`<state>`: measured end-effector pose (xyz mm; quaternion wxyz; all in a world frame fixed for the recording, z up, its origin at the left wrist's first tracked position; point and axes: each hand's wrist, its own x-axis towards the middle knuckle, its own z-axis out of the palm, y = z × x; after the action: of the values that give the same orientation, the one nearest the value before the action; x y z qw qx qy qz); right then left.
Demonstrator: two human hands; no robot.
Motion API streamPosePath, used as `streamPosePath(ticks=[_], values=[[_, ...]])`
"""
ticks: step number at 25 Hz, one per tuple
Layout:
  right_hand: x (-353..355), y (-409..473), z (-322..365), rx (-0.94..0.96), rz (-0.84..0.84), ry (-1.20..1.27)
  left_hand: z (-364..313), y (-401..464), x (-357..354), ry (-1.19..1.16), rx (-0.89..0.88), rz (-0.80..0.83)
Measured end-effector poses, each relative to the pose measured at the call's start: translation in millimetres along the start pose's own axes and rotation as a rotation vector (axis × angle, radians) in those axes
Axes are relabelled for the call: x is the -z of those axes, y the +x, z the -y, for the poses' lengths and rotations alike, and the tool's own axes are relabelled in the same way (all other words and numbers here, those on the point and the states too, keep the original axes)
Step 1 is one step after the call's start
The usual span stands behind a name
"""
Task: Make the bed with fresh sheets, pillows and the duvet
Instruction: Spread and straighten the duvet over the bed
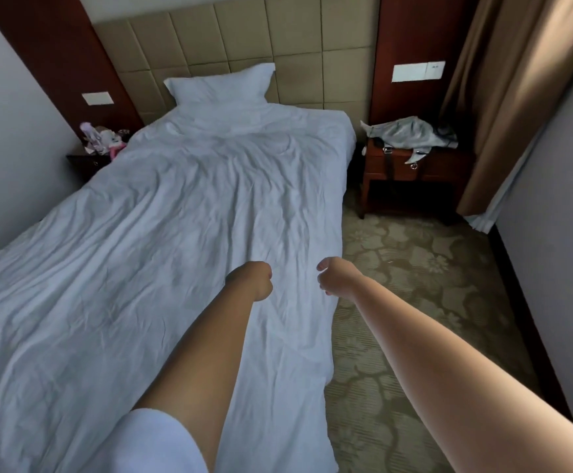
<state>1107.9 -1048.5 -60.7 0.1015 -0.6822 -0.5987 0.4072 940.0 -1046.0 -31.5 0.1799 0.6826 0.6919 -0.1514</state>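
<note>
Over the foot end of the bed, both arms are reaching forward above the wrinkled white duvet (182, 213), which is lying spread across the mattress. Left hand (256, 279) and right hand (336, 276) are curling into fists, gripping nothing. One white pillow (220, 84) is leaning against the padded headboard (244, 39).

Item count: one bed (343, 138), one pillow (220, 85), one duvet (162, 240). Two nightstands: one left (83, 163), one right (411, 169). Two wall switch plates: left (97, 98), right (418, 71). One curtain (517, 97). Two hands: left (256, 279), right (336, 276).
</note>
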Motion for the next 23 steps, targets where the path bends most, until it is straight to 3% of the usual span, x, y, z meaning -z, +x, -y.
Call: streamPosePath(ticks=[5,9,16,21,23], values=[[-28,26,-4,-0.028,0.147,-0.049,17,38,-26,0.006,0.067,0.144],[-60,47,24,-0.029,0.139,-0.078,65,55,-45,-0.011,0.088,0.172],[-222,78,110,-0.002,0.296,-0.186,242,68,-99,0.030,0.162,0.270],[-370,100,156,-0.102,0.192,-0.170,387,91,-172,-0.012,0.011,0.353],[-420,110,163,-0.069,0.085,-0.213,433,98,-209,0.037,0.013,0.243]])
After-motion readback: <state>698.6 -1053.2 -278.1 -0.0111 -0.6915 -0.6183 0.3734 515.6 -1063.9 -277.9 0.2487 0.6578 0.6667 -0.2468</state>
